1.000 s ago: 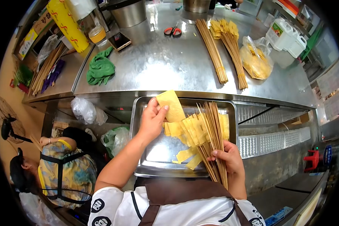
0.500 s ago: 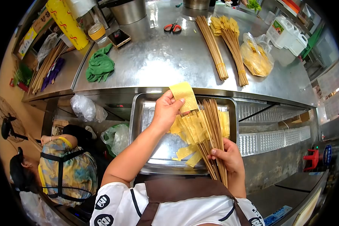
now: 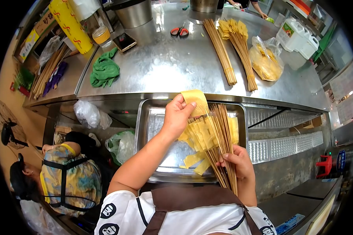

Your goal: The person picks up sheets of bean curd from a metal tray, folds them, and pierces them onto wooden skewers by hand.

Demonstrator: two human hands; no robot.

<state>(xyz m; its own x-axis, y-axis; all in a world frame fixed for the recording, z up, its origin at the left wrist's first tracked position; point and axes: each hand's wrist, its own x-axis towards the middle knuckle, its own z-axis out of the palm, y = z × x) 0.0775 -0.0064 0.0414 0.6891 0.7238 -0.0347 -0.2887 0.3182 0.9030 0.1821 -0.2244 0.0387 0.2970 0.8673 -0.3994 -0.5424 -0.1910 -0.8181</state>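
The left hand (image 3: pixel 177 115) pinches a flat yellow sheet (image 3: pixel 196 101) between thumb and fingers, its lower edge up against the tips of the thin sticks (image 3: pixel 226 137); whether a point has gone through it, I cannot tell. The right hand (image 3: pixel 239 164) is closed around the lower part of those sticks, a fanned bundle held at a slant over the metal tray (image 3: pixel 161 166). Folded yellow pieces (image 3: pixel 202 135) sit on the bundle's left-hand sticks, and loose yellow strips (image 3: pixel 194 158) lie in the tray below — just left of the sticks. Beyond the tray, the worktop (image 3: pixel 153 72) carries a green cloth (image 3: pixel 104 69), a phone (image 3: pixel 124 42), scissors (image 3: pixel 179 32) with red-and-black handles and, to the right, two more stick bundles (image 3: pixel 220 55) beside a clear bag (image 3: pixel 266 62) of yellow pieces — the right-hand bundle topped with yellow pieces too.
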